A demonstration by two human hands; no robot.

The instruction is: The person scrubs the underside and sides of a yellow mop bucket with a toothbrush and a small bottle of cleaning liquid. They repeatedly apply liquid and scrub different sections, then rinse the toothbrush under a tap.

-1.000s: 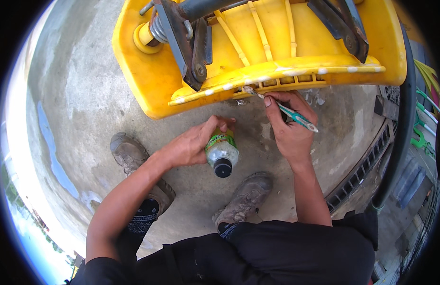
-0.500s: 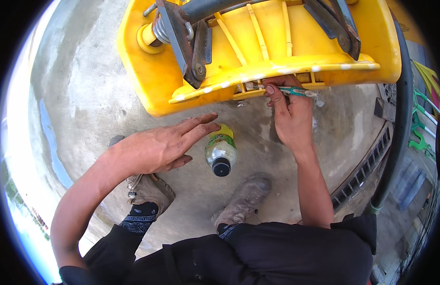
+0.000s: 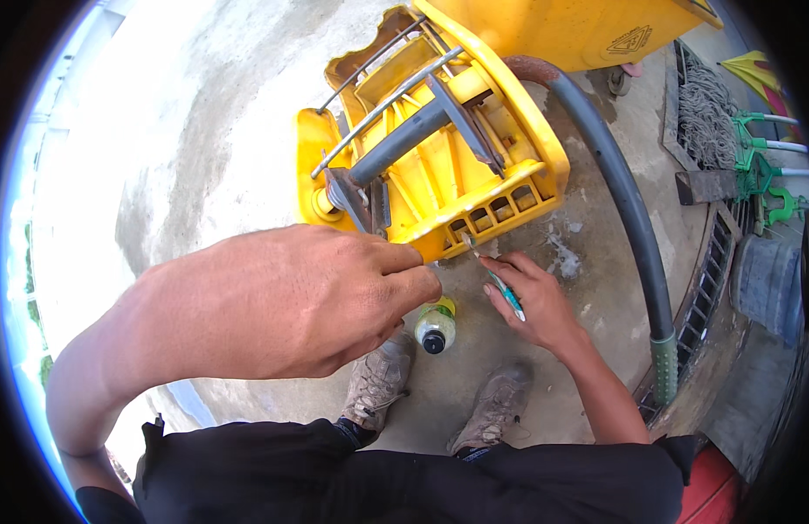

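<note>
My right hand [image 3: 537, 301] grips a toothbrush [image 3: 506, 293] with a green and white handle. Its bristle end is at the slots along the lower edge of a yellow mop wringer [image 3: 439, 179], which is tipped so its metal bars and ribbed underside show. My left hand [image 3: 308, 293] is raised close to the camera, fingers curled closed; its fingertips and anything between them are hidden. Below the left hand's fingers, a clear plastic bottle [image 3: 437, 325] with a black cap and yellow-green label stands on the concrete floor between me and the wringer.
The wringer's long dark handle [image 3: 627, 188] curves down on the right to a green grip. Behind stands a yellow bucket [image 3: 544, 31] on casters. At right are a string mop head [image 3: 714, 122], green mop clamps [image 3: 758, 166] and a drain grate [image 3: 705, 288]. Whitish residue [image 3: 563, 253] spots the wet floor.
My left hand has risen toward the camera and its fingers have curled. The view has shifted, showing more of the wringer farther off. The right hand keeps the toothbrush at the slotted edge.
</note>
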